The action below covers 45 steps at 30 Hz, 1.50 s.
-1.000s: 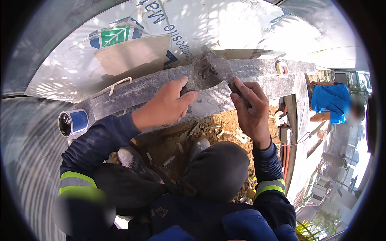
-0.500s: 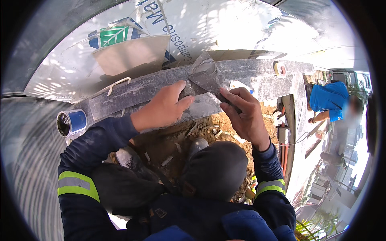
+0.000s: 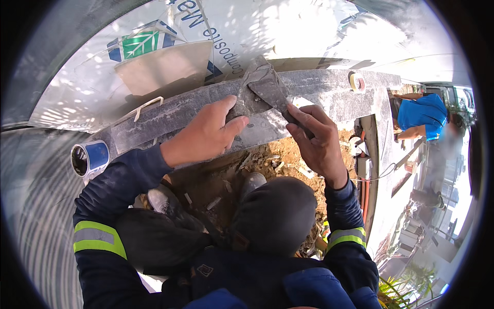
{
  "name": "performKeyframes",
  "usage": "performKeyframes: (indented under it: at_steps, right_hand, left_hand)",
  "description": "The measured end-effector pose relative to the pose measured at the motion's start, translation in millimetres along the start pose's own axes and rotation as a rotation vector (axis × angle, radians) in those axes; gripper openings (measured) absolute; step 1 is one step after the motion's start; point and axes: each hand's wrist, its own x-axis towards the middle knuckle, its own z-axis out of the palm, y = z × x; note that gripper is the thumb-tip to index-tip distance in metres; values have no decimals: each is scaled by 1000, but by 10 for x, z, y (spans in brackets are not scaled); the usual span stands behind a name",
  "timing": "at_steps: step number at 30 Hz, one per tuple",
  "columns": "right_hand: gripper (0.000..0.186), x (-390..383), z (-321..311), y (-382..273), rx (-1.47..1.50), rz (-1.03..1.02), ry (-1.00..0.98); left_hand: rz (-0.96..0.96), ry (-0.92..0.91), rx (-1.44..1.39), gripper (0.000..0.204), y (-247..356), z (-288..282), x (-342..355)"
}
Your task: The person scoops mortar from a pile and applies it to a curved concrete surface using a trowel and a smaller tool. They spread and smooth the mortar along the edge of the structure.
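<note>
In the head view, the person's right hand (image 3: 319, 141) grips a scraper (image 3: 270, 88) by its handle, fingers closed round it. The left hand (image 3: 203, 126) pinches a second scraper (image 3: 250, 104) between thumb and fingers; the blades overlap above the grey ledge (image 3: 177, 109), between a blue-and-white can (image 3: 96, 155) and a tape roll (image 3: 356, 81).

Scraper (image 3: 271, 92) prob. dk grey; can (image 3: 98, 154) blue/white; sleeves (image 3: 123, 177) navy w/ lime/silver bands (image 3: 95, 235); co-worker's top (image 3: 422, 116) brt blue

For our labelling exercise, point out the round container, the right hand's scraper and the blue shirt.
Round container (image 3: 97, 155), head view: blue side.
Scraper (image 3: 271, 91), head view: blade.
Blue shirt (image 3: 418, 114), head view: torso.
</note>
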Motion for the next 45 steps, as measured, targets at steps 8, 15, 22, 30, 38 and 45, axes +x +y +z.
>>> performKeyframes:
  at_steps: [8,15,22,30,38,45]
  right_hand:
    - [38,-108,-2,-48,8,-31,-127]
    - [38,-126,-7,-50,46,23,-30]
    - [39,-95,27,11,59,49,95]
    - [37,-84,33,-16,44,60,-80]
    - [38,-77,-73,-98,-9,60,-192]
    - [38,-68,-101,-87,36,85,-78]
  left_hand:
    - [-79,-54,5,54,20,-2,19]
    - [-15,-42,15,63,-1,-16,60]
    - [1,-39,0,64,34,-32,41]
    - [47,-40,36,64,72,1,18]
    - [-3,-70,113,66,-8,-16,13]
    - [-14,-37,34,65,48,-61,-29]
